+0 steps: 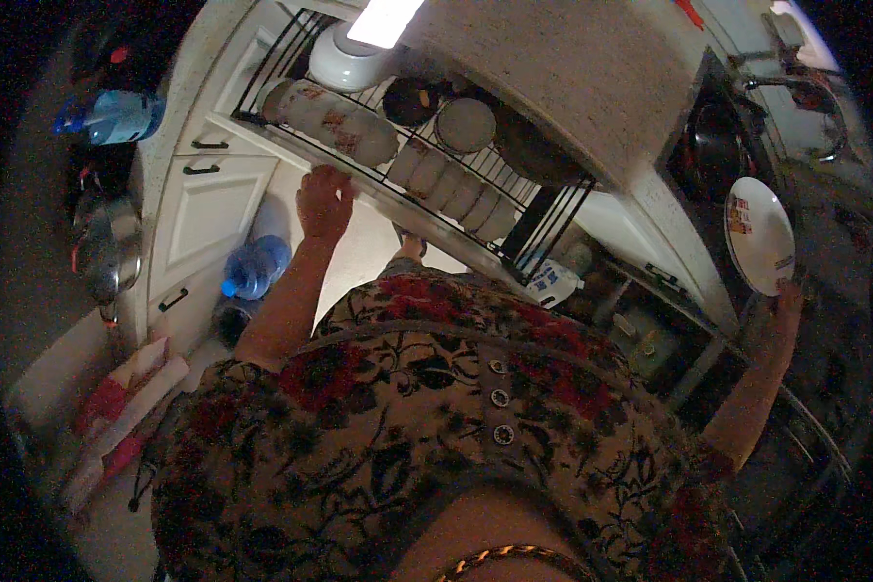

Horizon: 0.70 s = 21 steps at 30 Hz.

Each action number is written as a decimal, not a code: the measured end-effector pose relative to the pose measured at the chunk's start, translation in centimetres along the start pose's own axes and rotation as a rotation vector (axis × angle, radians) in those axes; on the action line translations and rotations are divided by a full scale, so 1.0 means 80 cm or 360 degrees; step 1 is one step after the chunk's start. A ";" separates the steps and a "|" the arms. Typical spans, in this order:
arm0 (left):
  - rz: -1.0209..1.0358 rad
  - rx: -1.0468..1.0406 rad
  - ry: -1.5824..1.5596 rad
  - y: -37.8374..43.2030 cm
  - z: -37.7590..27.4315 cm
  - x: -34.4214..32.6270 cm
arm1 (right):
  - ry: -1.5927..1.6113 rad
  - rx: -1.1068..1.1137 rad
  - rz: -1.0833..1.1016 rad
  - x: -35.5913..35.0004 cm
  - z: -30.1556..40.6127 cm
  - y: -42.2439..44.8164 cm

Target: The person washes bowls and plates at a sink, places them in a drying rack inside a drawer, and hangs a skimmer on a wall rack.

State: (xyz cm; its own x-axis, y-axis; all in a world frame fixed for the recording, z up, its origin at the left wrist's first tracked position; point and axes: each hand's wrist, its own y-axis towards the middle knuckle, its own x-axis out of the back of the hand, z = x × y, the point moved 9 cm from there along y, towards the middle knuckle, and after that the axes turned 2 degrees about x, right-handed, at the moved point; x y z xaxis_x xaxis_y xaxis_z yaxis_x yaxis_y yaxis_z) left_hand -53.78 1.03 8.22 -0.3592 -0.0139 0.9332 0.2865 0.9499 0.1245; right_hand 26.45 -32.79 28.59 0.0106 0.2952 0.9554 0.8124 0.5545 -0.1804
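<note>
My left hand (324, 204) is at the front panel (378, 190) of a pulled-out drawer, its fingers curled at the top edge. Inside the drawer is a black wire rack (502, 171). Two rows of white bowls, a left row (335, 124) and a right row (451, 189), stand on edge along its front, some with reddish print. Off to the right, my right hand (786, 289) grips a white dish (760, 236) with printed marks by its lower rim. It is held up, tilted, beside the counter, near the sink.
A stone-look countertop (553, 65) overhangs the drawer's back. Behind the bowl rows sit a large white bowl (349, 62), a dark bowl (409, 102) and a round pale dish (465, 125). A faucet (833, 109) is at right. Blue plastic bottles (254, 268) stand on the floor at left.
</note>
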 end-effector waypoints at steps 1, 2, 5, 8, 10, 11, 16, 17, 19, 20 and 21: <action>-0.0021 -0.0012 -0.0066 0.001 0.004 -0.006 | -0.0168 -0.0086 0.0018 0.018 -0.009 0.005; -0.0079 -0.0073 -0.0071 0.003 -0.005 -0.004 | -0.0265 -0.0140 0.0034 0.035 -0.009 0.021; -0.0309 -0.0250 -0.0165 -0.010 0.010 -0.011 | -0.0593 -0.0147 -0.0125 0.080 0.010 0.052; -0.0172 -0.0146 -0.0142 -0.011 0.011 -0.020 | -0.0825 -0.0155 -0.0355 0.118 0.067 0.061; -0.0127 -0.0067 -0.0011 -0.005 -0.011 -0.003 | -0.0878 -0.0180 -0.0448 0.128 0.096 0.057; -0.0087 -0.0031 -0.0016 -0.001 -0.018 0.001 | -0.0883 -0.0191 -0.0487 0.134 0.099 0.055; -0.0110 -0.0039 0.0024 -0.012 -0.021 -0.008 | -0.1089 -0.0142 -0.0420 0.140 0.115 0.058; -0.0127 -0.0009 0.0111 -0.020 -0.013 -0.002 | -0.1225 -0.0187 -0.0268 0.154 0.173 0.030; -0.0107 0.0087 -0.0186 -0.017 -0.022 0.001 | -0.1039 -0.0079 -0.0385 0.129 0.130 0.057; -0.0113 0.0097 -0.0257 -0.012 -0.031 0.001 | -0.0935 -0.0019 -0.0420 0.121 0.091 0.064; -0.0121 0.0114 -0.0335 -0.006 -0.041 0.000 | -0.0852 0.0060 -0.0445 0.118 0.059 0.064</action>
State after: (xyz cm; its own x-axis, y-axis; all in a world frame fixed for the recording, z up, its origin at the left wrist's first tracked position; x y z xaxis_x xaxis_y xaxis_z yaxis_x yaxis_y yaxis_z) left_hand -51.00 -0.47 9.24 -0.5565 -0.0279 0.8304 0.1906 0.9685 0.1602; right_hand 27.96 -23.52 35.55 -0.5031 0.4793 0.7192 0.7207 0.6919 0.0431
